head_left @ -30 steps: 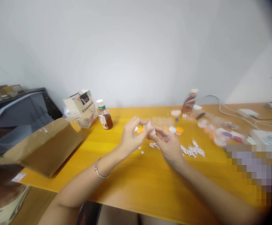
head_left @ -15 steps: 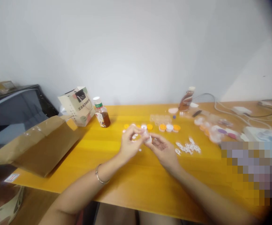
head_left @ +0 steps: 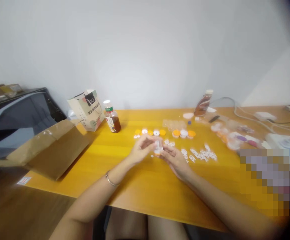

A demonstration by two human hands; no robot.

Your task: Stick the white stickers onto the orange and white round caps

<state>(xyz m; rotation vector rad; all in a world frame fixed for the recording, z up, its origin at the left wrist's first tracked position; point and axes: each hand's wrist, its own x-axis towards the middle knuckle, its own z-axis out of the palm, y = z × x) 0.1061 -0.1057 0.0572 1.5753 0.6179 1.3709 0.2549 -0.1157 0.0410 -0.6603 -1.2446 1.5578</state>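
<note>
My left hand [head_left: 142, 149] and my right hand [head_left: 173, 158] meet over the middle of the yellow table [head_left: 125, 173]. Together their fingertips pinch a small clear container [head_left: 158, 146] with a white part and an orange base. The left wrist wears a thin bracelet [head_left: 110, 179]. Just beyond the hands lies a row of small orange and white caps [head_left: 150, 132]. Three more round caps [head_left: 184, 133] sit to the right of that row. White cut-out pieces [head_left: 200, 154] are scattered right of my right hand.
A cardboard box [head_left: 50, 148] lies at the table's left end, with a paper bag [head_left: 87, 109] and a brown drink bottle [head_left: 112, 121] behind it. A second bottle [head_left: 203, 103], cables [head_left: 237, 111] and several small containers [head_left: 231, 138] fill the far right.
Both hands came down closer to the table with the small container still between them. The camera view shifted, so the row of caps now shows beyond the hands.
</note>
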